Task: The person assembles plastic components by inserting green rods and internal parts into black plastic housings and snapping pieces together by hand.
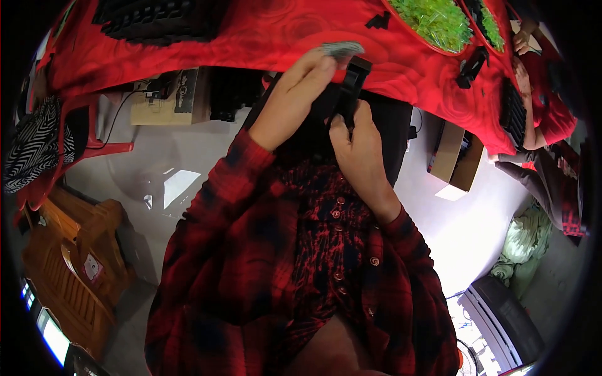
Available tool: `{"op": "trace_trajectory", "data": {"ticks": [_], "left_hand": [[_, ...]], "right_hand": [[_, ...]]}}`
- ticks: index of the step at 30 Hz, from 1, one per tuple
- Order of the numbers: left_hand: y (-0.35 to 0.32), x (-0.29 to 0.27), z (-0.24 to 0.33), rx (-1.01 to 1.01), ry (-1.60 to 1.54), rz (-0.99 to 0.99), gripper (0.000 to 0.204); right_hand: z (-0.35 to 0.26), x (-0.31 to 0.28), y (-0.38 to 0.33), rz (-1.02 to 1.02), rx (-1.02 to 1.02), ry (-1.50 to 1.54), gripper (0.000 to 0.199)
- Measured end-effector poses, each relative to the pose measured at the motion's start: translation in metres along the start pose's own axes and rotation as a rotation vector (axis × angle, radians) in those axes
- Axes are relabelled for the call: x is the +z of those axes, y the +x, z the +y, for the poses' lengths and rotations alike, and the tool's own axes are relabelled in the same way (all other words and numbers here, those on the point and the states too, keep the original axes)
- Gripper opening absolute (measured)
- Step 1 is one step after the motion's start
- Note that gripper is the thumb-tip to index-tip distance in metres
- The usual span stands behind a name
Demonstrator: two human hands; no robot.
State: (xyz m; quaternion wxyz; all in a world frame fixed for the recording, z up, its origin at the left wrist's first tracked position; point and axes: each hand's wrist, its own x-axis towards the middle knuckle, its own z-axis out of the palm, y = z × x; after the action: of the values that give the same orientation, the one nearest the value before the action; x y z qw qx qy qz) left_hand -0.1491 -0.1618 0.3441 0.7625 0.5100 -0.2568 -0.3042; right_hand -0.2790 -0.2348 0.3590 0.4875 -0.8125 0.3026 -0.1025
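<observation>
My left hand is raised at the table's near edge, its fingers closed on a small grey-green wad that is blurred, so I cannot tell its kind. Just right of it, my right hand grips the lower end of a black plastic frame-like part, held tilted upward. The part's upper end comes close to the wad; whether they touch is unclear. Both hands are over my lap, where dark cloth lies.
A red cloth covers the table. On it are stacked black parts, a red tray of small green pieces and a loose black part. Another person's hand is at the right. Below stand cardboard boxes and a wooden chair.
</observation>
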Motion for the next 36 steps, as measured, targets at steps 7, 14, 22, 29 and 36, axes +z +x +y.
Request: {"op": "trace_trajectory", "data": {"ticks": [7, 14, 22, 29, 36], "left_hand": [[0.010, -0.010, -0.020, -0.243, -0.221, -0.166, 0.049], [0.012, -0.008, -0.025, -0.269, -0.213, -0.117, 0.046], [0.017, -0.016, -0.035, -0.292, -0.239, -0.123, 0.050], [0.008, -0.015, -0.029, -0.333, -0.239, -0.044, 0.054], [0.021, 0.001, -0.009, -0.294, -0.290, -0.079, 0.053]], "right_hand": [[0.018, 0.016, -0.002, -0.003, -0.010, 0.002, 0.019], [0.022, 0.028, 0.003, 0.001, 0.015, 0.213, 0.018], [0.019, 0.027, 0.006, -0.033, 0.135, 0.097, 0.015], [0.018, 0.028, 0.006, -0.051, 0.108, 0.088, 0.012], [-0.008, 0.012, 0.019, 0.007, 0.115, 0.023, 0.015]]}}
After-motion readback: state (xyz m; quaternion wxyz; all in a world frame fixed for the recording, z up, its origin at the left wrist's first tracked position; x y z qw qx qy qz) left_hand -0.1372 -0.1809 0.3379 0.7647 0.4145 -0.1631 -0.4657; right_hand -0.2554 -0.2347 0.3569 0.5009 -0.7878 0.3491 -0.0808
